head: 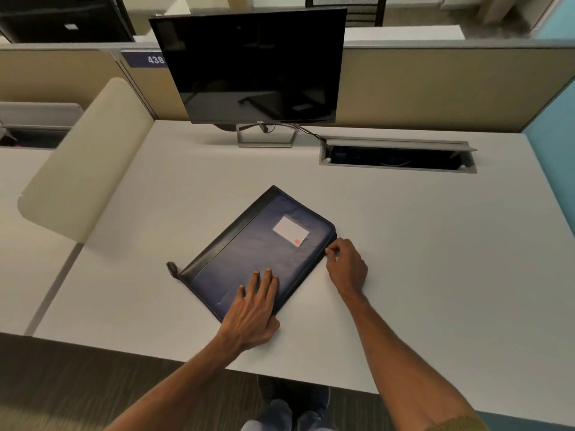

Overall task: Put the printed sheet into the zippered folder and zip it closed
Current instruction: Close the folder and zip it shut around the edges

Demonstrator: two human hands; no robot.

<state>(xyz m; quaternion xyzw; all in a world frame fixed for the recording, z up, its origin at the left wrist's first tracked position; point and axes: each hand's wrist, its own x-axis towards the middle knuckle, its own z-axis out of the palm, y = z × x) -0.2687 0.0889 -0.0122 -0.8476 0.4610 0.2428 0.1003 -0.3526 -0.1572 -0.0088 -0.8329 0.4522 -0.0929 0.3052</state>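
Head view: zippered folder lies shut and flat on the desk, left hand pressed on its near corner with fingers spread open, right hand pinched closed at the right edge, likely on the zip pull, too small to confirm. No printed sheet visible, probably already inside; zipping looks underway or nearly finished.

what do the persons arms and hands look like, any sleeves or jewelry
Both forearms are bare. The left hand and right hand show no rings, watch or gloves. Only at the right arm's lower edge does clothing appear: an olive-brown ribbed knit sleeve cuff, pushed up near the elbow. No left sleeve is visible.
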